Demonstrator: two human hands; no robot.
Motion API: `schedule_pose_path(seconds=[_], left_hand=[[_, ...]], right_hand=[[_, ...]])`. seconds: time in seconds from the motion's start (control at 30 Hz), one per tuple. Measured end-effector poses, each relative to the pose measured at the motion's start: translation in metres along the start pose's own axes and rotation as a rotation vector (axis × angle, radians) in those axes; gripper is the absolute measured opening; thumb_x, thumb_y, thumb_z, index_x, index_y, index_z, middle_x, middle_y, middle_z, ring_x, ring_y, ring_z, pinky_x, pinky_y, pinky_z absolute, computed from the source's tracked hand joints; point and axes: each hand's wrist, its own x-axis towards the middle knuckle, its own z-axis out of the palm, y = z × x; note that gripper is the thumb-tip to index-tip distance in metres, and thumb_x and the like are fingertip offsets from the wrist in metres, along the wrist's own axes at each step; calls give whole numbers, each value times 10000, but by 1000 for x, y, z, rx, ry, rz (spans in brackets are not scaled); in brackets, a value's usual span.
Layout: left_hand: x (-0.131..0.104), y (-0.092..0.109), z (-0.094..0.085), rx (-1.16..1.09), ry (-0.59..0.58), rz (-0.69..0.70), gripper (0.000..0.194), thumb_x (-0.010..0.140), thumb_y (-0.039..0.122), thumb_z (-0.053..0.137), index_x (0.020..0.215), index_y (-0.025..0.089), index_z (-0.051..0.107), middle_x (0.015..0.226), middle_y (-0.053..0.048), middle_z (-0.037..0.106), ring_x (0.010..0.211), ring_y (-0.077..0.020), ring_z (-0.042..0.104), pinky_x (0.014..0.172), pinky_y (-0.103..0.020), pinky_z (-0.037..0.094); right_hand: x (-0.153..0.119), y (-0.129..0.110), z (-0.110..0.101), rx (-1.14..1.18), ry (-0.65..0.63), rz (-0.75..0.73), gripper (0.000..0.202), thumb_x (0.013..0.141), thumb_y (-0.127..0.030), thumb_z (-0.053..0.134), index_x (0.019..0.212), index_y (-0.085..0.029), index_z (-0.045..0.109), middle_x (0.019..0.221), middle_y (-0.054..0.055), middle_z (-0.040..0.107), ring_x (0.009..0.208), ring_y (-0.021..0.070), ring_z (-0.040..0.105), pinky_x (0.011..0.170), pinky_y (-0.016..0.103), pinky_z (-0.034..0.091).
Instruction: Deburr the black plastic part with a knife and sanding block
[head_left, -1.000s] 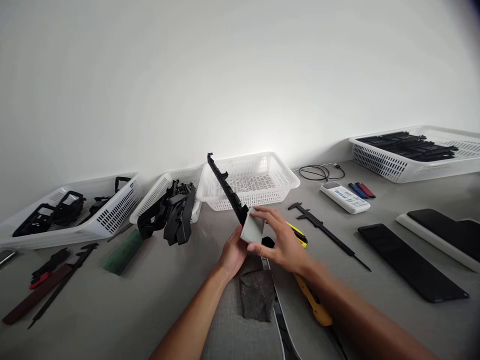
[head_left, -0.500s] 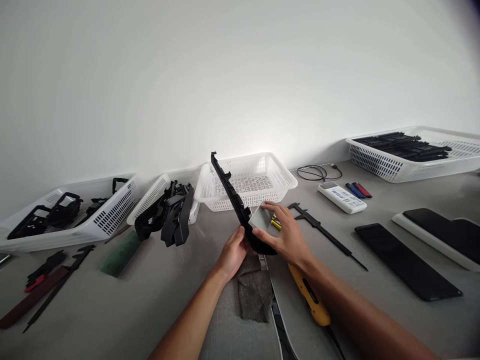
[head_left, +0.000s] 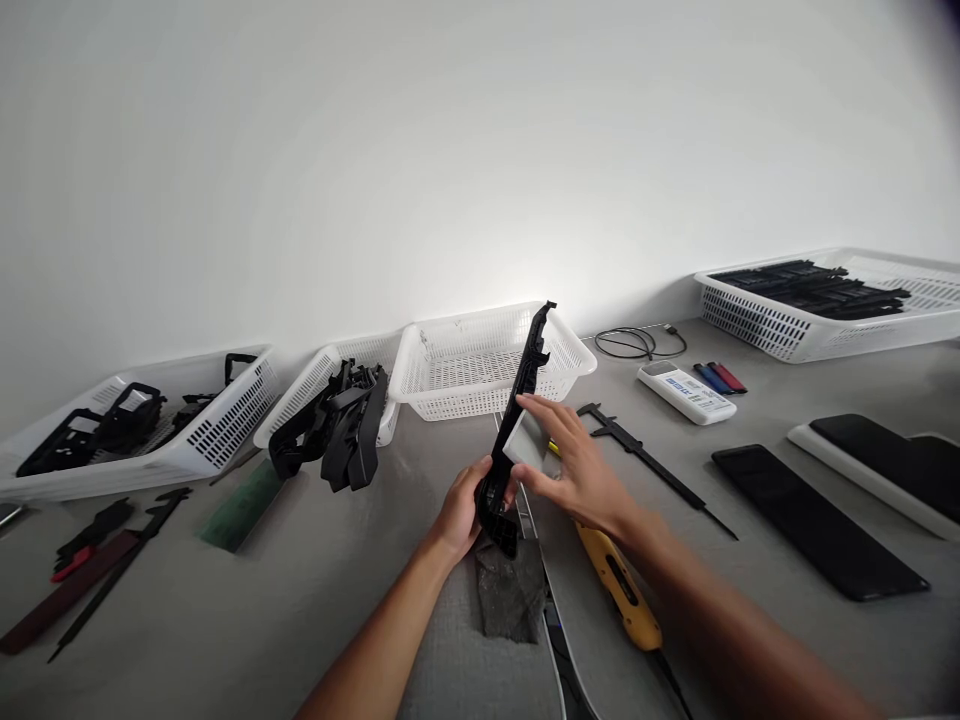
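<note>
Head view: the left hand clasped the strip near its lower end, its long axis leaning up and slightly right. The right hand pinched a block at the strip's right, contact unclear.

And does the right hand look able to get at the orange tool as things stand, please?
Probably yes, once free: the right hand holds a grey block, but the orange tool lies close by, apparently uncovered.
</note>
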Motion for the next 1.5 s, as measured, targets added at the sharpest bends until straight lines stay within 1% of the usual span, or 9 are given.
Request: schedule_pose_path(seconds=[0.17, 0.43, 0.63, 0.77, 0.93, 1.07, 1.2, 1.4, 1.5], left_hand=[[0, -2, 1, -129, 136, -6, 356, 740, 488, 870, 784, 152, 760, 747, -25, 700, 679, -149, 606, 640, -259, 467], [3, -2, 0, -223, 50, 14, 310, 783, 425, 852, 881, 135, 797, 795, -41, 736, 716, -166, 628, 702, -283, 485], [0, -1, 1, -217, -15, -4, 271, 862, 399, 792, 964, 149, 810, 911, -79, 782, 893, -235, 693, 831, -318, 492], [-2, 0, 1, -206, -66, -15, 295, 886, 421, 786, 1011, 154, 802, 948, -91, 777, 885, -225, 685, 822, -313, 480], [-3, 1, 1, -147, -126, -16, 364, 892, 495, 776, 985, 144, 798, 900, -83, 738, 793, -178, 622, 741, -281, 447], [-3, 1, -1, -108, -177, -16, 415, 905, 483, 769, 1179, 171, 775, 985, -83, 729, 857, -179, 621, 784, -282, 449], [-2, -2, -3, -109, -166, -19, 517, 866, 448, 823, 1319, 220, 724, 1023, -73, 735, 918, -199, 639, 824, -297, 453], [-1, -7, -3, -65, -142, 7, 525, 814, 428, 875, 1266, 199, 741, 1113, -95, 724, 922, -207, 632, 777, -297, 451], [-2, -6, -2, -47, -148, -2, 568, 840, 421, 854, 1350, 228, 693, 1160, -97, 715, 898, -191, 618, 750, -294, 454]], right_hand=[[0, -2, 1, -103, -35, -10, 660, 909, -509, 696, 1514, -325, 508, 1623, 105, 422, 1424, 390, 455, 1115, 588, 469], [-3, -8, 6, 124, 136, -20, 572, 850, -635, 745, 1224, -274, 507, 1584, 177, 484, 1399, 392, 530, 1080, 559, 500], [-1, 5, 11, -61, 62, -59, 699, 864, -622, 749, 1422, -292, 491, 1503, 144, 509, 1400, 381, 470, 1127, 579, 449], [1, 9, 5, -123, 44, -69, 583, 882, -616, 736, 1348, -308, 568, 1521, 114, 488, 1393, 381, 447, 1109, 574, 460], [2, 11, 5, -168, 180, 4, 593, 884, -650, 716, 1326, -285, 563, 1450, 136, 535, 1353, 382, 489, 1106, 583, 452], [2, 16, 7, -207, 263, 108, 656, 886, -685, 684, 1363, -262, 534, 1367, 157, 570, 1310, 395, 514, 1083, 588, 456], [1, 15, 8, -212, 221, 203, 728, 884, -700, 665, 1434, -255, 493, 1269, 149, 603, 1201, 391, 567, 1015, 582, 498], [-3, -1, 16, -76, 78, 82, 785, 874, -659, 699, 1521, -303, 432, 1387, 138, 525, 1285, 368, 553, 1045, 541, 522], [-1, 7, 15, -149, 127, 155, 778, 866, -684, 695, 1503, -295, 473, 1354, 147, 534, 1285, 389, 542, 1050, 586, 508]])
